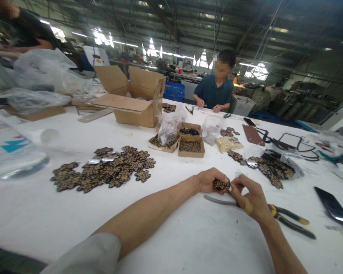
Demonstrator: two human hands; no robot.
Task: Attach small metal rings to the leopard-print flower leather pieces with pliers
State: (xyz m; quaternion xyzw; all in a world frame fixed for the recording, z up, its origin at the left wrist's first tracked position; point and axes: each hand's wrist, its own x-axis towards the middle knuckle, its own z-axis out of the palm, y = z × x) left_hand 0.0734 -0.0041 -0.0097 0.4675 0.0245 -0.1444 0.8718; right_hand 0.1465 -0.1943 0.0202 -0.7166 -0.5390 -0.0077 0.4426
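Low over the white table, my left hand (212, 180) is closed on a small leopard-print patch (222, 185) with a dark edge. My right hand (250, 196) meets it from the right, thumb and forefinger pinched together at the patch's edge. Whatever is between those fingertips is too small to make out. Beneath my right hand lie pliers with yellow-and-black handles (293, 219), their jaws hidden. A grey curved tool handle (220, 200) shows on the table just below my left hand.
A big pile of similar patches (103, 171) lies left, another pile (274, 167) right. Small cardboard trays of metal studs (190, 147) and black pieces (189, 131) stand ahead, before an open carton (137, 114). A phone (334, 205) lies right. A co-worker (215, 91) sits opposite.
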